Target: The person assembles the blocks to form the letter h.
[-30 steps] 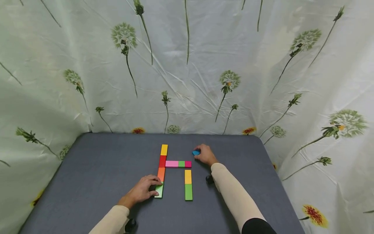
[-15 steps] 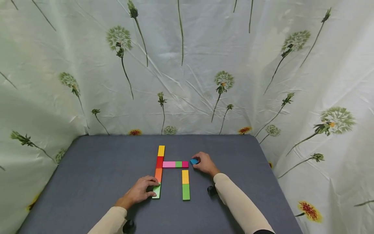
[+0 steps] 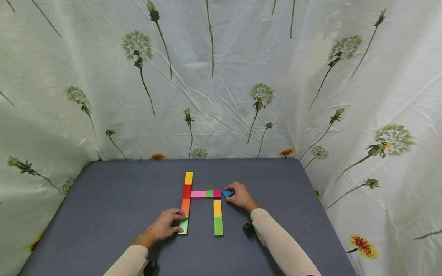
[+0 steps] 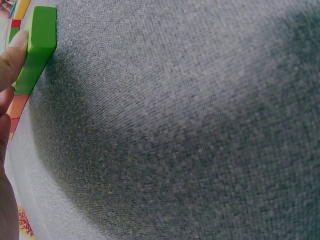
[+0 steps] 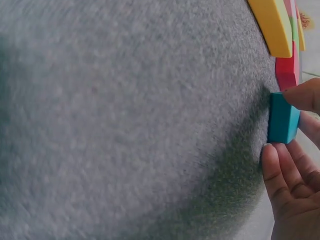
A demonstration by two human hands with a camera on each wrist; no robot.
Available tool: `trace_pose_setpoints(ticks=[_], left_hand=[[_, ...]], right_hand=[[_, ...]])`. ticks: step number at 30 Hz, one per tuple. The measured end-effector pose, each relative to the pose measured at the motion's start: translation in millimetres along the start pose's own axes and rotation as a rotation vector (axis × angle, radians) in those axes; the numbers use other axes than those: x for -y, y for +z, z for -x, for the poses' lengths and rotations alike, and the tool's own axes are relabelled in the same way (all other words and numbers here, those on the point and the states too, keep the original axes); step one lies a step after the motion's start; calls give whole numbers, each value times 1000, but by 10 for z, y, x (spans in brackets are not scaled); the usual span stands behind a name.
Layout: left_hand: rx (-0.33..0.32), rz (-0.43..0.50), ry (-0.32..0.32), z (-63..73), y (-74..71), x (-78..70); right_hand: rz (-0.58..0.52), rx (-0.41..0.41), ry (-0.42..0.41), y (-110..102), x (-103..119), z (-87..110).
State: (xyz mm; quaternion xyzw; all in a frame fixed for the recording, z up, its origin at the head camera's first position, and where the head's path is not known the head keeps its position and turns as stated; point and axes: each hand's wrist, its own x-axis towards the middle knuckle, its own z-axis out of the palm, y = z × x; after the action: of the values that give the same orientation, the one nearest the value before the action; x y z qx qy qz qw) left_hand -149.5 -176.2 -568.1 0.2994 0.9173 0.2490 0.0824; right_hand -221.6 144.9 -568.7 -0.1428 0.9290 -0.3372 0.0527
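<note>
My right hand point(image 3: 241, 196) pinches a small blue block point(image 5: 280, 117) between thumb and fingers. The block sits tilted just right of a crimson block point(image 3: 216, 194), which ends a short row with a pink block point(image 3: 198, 194) and a small green block point(image 3: 209, 194). My left hand point(image 3: 164, 226) holds the light green block point(image 4: 43, 35) at the near end of the left column, thumb and fingertips on it. Above that one in the column lie an orange block point(image 3: 185, 207), a red block point(image 3: 187, 191) and a yellow block point(image 3: 188, 178).
A yellow-orange block point(image 3: 217, 208) and a longer green block point(image 3: 218, 226) lie end to end below the row's right end. The grey cloth-covered table point(image 3: 114, 199) carries everything. A dandelion-printed curtain point(image 3: 228, 115) hangs behind and at the sides.
My right hand has brought the blue block nearer to me and level with the row, close to the crimson block. The left hand stays on the light green block. The view shifts slightly.
</note>
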Motion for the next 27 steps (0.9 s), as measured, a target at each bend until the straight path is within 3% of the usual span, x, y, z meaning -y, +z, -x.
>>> trace_pose_setpoints(ticks=[7, 27], left_hand=[[-4, -5, 31, -5, -4, 23], [14, 4, -13, -6, -2, 0]], right_hand=[[-12, -18, -5, 29, 14, 3], [-56, -51, 16, 57, 25, 8]])
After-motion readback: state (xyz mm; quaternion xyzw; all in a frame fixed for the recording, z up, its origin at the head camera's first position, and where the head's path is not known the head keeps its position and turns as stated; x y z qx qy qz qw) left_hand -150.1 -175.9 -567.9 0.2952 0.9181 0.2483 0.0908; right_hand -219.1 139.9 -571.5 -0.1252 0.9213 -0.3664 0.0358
